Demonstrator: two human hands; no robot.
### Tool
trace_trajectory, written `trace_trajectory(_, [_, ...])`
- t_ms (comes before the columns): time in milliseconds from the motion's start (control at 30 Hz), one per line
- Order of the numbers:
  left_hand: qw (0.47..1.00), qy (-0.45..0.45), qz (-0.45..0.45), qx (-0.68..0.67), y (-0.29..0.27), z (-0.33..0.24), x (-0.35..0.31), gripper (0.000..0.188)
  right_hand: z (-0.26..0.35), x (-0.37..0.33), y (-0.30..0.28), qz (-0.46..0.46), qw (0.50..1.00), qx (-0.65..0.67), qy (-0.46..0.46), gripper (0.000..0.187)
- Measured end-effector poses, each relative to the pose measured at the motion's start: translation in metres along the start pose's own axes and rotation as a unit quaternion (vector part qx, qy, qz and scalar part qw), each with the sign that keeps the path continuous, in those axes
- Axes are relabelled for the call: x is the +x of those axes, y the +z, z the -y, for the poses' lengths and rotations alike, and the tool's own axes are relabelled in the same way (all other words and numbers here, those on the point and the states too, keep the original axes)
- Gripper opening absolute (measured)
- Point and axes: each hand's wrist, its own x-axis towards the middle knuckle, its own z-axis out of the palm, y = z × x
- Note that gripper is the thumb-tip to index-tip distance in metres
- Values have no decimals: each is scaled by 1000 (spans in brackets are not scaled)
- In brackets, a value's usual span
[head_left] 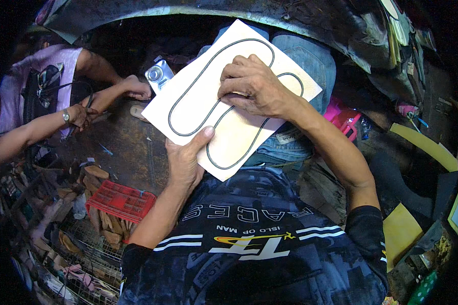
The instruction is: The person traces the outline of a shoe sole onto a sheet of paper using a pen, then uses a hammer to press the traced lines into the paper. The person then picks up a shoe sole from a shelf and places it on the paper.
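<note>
A stiff cream sheet (203,86) lies tilted over my jeans-covered lap. On it run two long, rounded dark outlines, shaped like shoe soles; whether they are drawn lines or laid cord I cannot tell. My left hand (185,160) grips the sheet's lower left edge, thumb on top and fingers hidden underneath. Over the sheet's middle, my right hand (254,86) is closed, its fingers curled down between the two outlines. Anything pinched in those fingers is hidden from view.
At left sits another person in a lilac garment (23,81), arms reaching inward. A silvery-blue object (159,74) with a lens-like disc is beside the sheet. A red plastic crate (122,201) stands lower left near wood-like pieces. Yellow sheets (399,231) and a pink item (347,119) lie right.
</note>
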Motion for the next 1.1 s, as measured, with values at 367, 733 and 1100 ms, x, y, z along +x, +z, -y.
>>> trace_trajectory(367, [999, -28, 22, -17, -14, -4, 19, 69, -2, 5, -3, -23, 999, 40, 21, 13])
trace_trajectory(733, [997, -47, 56, -10, -29, -11, 32, 71, 7, 11, -5, -11, 996, 59, 63, 13])
trace_trajectory(1100, [991, -70, 108, -34, -43, -8, 45, 75, 12, 11, -2, -26, 994, 73, 82, 13])
